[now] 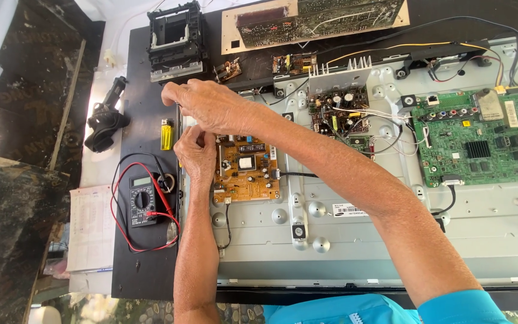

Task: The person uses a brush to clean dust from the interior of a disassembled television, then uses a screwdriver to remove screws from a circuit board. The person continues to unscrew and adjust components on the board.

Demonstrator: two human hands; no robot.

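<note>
An opened flat-screen set lies face down, its grey metal back panel [355, 240] bare. My right hand [205, 105] reaches across to the panel's left edge, fingers closed, seemingly around a thin tool I cannot make out. Just below it, my left hand [196, 153] pinches something small at the same edge, beside an orange-brown circuit board [248, 171]. What the fingers hold is hidden. A green main board [481, 138] sits at the right, and a dark board with a finned heat sink [338, 108] lies in the middle.
Left of the panel lie a black multimeter [142, 201] with red leads, a yellow lighter [166, 135], a black plastic frame [176, 42] and a black handheld tool [106, 117]. A large bare board [313, 21] lies at the top. Papers [91, 228] sit at the left.
</note>
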